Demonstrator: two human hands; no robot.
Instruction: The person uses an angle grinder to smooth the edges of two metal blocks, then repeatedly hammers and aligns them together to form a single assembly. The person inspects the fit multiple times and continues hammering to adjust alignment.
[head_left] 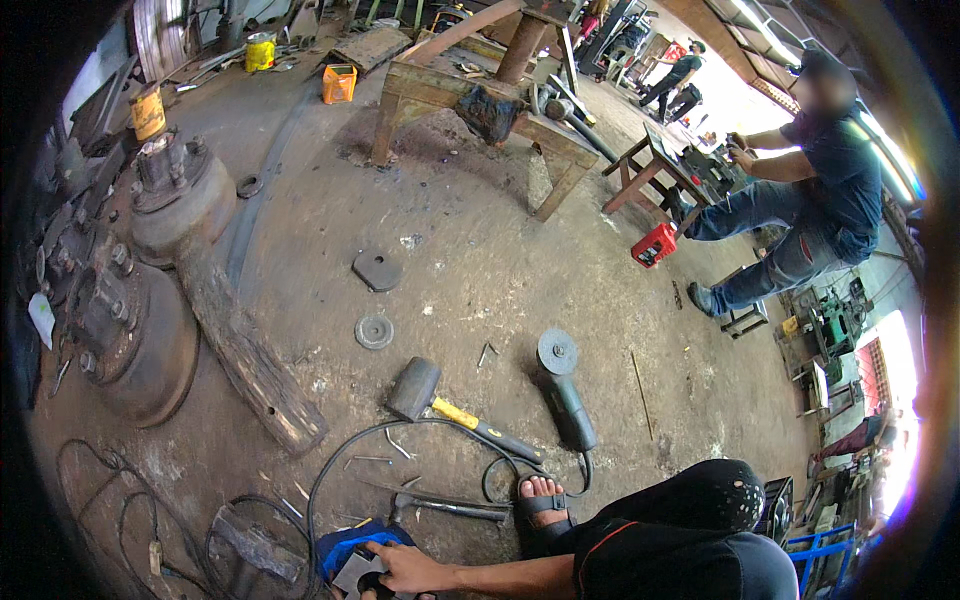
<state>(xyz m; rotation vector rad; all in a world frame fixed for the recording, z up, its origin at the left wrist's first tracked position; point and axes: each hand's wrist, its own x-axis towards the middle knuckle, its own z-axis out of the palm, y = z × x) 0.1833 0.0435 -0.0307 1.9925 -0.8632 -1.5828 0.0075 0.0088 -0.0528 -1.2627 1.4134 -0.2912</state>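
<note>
At the bottom edge, my right hand (408, 569) reaches in from the right, with its fingers on a flat grey piece (353, 577) that has a dark round part. Blue material (352, 540) lies around that piece; its kind is unclear. Small bits of skin at the very bottom may be my left hand, whose fingers are mostly cut off. Just beyond lies a hammer (455, 506) with a dark handle. Further off are a black-headed mallet (414, 388) with a yellow and black handle, and an angle grinder (568, 405) with its disc upward.
Heavy rusty round castings (135, 340) and a wooden beam (245, 350) stand at left. Black cable (318, 470) loops across the floor near my sandalled foot (543, 505). A wooden bench (440, 90) stands beyond. At right, another person (830, 160) works beside a red bottle (655, 245).
</note>
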